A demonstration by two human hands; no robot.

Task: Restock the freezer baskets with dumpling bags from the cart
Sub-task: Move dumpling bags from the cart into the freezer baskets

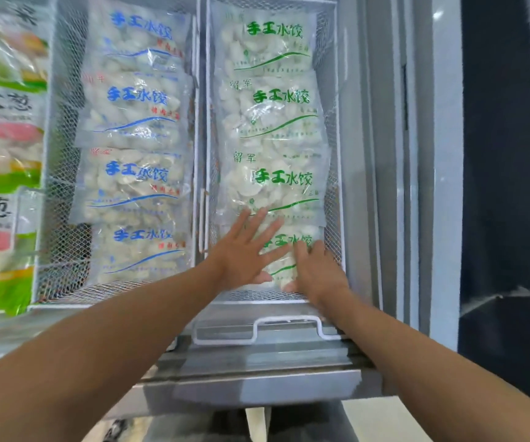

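Freezer baskets fill the view, with a metal ledge (257,374) along the bottom edge. Both arms reach up from 6 o'clock. Nearest in the right basket (337,173) lies a green-print dumpling bag (289,266). The left hand (241,253) lies flat on it with straight, spread fingers. The right hand (314,269) rests on the same bag, just to the 3 o'clock side of the left hand, fingers mostly straight and touching it. Three more green-print bags (273,110) sit in a row behind it, toward 12 o'clock. At 9 o'clock, the left basket (56,173) holds four blue-print bags (136,110). Farther toward 9 o'clock are colorful bags (2,122), blurry.
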